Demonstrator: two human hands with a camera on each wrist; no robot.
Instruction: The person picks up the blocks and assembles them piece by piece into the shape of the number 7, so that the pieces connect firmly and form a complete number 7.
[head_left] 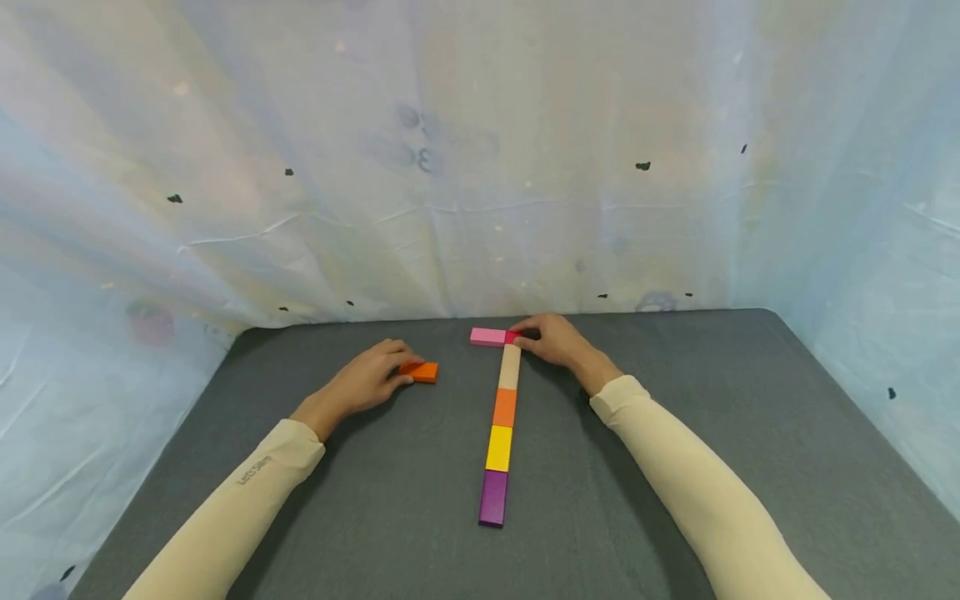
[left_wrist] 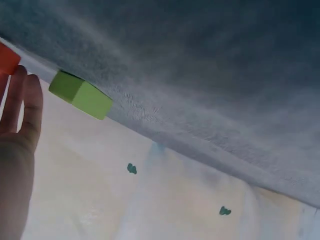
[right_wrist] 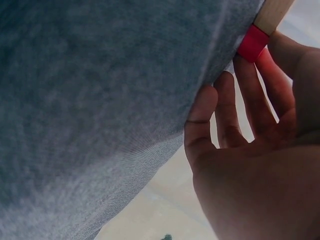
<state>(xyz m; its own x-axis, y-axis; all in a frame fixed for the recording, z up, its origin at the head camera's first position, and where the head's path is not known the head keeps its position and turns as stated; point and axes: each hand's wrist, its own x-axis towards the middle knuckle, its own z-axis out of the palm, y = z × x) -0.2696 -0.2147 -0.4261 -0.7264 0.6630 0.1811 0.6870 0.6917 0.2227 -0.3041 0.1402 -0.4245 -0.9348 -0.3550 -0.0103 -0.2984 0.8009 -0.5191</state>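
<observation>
My left hand (head_left: 373, 377) pinches an orange block (head_left: 424, 372) between thumb and fingers, left of a row of blocks. Beside its fingertips, the left wrist view shows a green block (left_wrist: 90, 99), hidden behind the hand in the head view. At the far end of the row, my right hand (head_left: 557, 340) pinches a red block (head_left: 512, 337). To the red one's left lies a pink block (head_left: 487, 337). Running toward me from it are a plain wooden block (head_left: 510, 367), a second orange block (head_left: 505, 407), a yellow block (head_left: 499, 448) and a purple block (head_left: 492, 498).
All this lies on a dark grey cloth-covered table (head_left: 360, 517). A pale, patterned plastic sheet (head_left: 480, 150) hangs along the table's far edge and both sides.
</observation>
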